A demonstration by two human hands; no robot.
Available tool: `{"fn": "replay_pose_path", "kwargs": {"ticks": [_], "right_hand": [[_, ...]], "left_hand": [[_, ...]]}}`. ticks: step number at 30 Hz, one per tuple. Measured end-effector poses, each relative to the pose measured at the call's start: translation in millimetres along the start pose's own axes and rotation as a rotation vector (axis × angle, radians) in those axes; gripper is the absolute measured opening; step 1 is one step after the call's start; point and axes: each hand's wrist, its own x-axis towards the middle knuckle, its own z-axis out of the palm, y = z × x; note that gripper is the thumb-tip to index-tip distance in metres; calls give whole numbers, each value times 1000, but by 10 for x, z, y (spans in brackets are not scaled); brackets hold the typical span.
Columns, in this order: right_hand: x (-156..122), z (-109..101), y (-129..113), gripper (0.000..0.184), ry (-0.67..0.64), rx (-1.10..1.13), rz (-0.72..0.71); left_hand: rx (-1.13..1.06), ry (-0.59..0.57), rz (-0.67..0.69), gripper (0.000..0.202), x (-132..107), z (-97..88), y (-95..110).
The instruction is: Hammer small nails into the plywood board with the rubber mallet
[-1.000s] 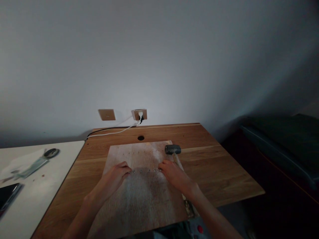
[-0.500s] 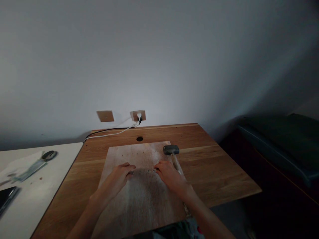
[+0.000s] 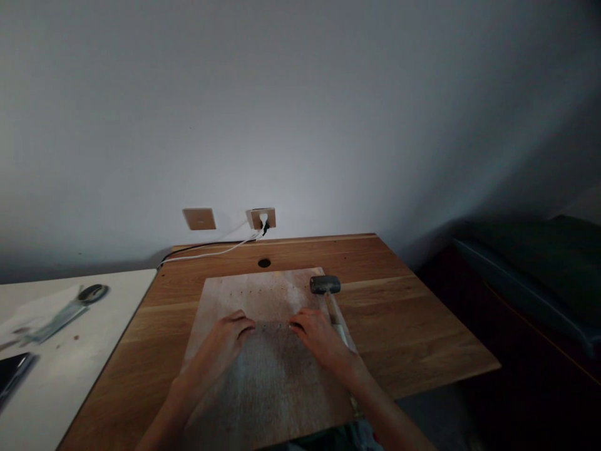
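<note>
A pale wooden board (image 3: 265, 382) lies flat, with small dark spots in rows across it, perhaps nails or holes. My left hand (image 3: 231, 333) rests at the left end of the nearer row, thumb and fingers drawn together. At the row's other end my right hand (image 3: 313, 333) pinches in the same way. Whatever is between the fingertips of either hand is too small to make out. Beside my right hand lies a mallet (image 3: 325, 285), its dark head over the board's far right corner and its handle partly hidden by my right forearm.
Under the board is a wooden desk (image 3: 399, 326) with a round cable hole (image 3: 264, 263). Cables (image 3: 211, 253) run along its back to a wall socket (image 3: 263, 218). On the left, a white table (image 3: 89, 341) bears a dark-edged device (image 3: 14, 376) and a blurred item with a black round end (image 3: 92, 292).
My left hand's fingers have curled in closer, covering the small item seen at its fingertips before. My right hand has barely moved. The whole view has shifted slightly.
</note>
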Motion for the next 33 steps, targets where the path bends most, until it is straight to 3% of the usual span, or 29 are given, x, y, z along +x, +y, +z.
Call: {"fn": "replay_pose_path", "kwargs": {"ticks": [3,5,11,16,22,25,33], "right_hand": [[14,31,29,27,13,36,-15],[19,-4,29,26,27,60,-17],[-16,-342,-39,23,290,203,-51],[-74,-267,-31,20,168,196,-43],[-69,-5,22,22,63,162,23],[-34,20,2,22,59,166,30],[62,70,-88,24,59,184,11]], "left_hand": [[-14,116,27,28,15,-119,92],[6,132,43,29,33,-174,137],[44,-120,14,33,114,5,141],[6,-125,-9,33,164,156,163],[-58,103,13,21,154,-104,305],[-25,21,34,21,176,-102,335],[1,-155,-3,31,275,345,277]]}}
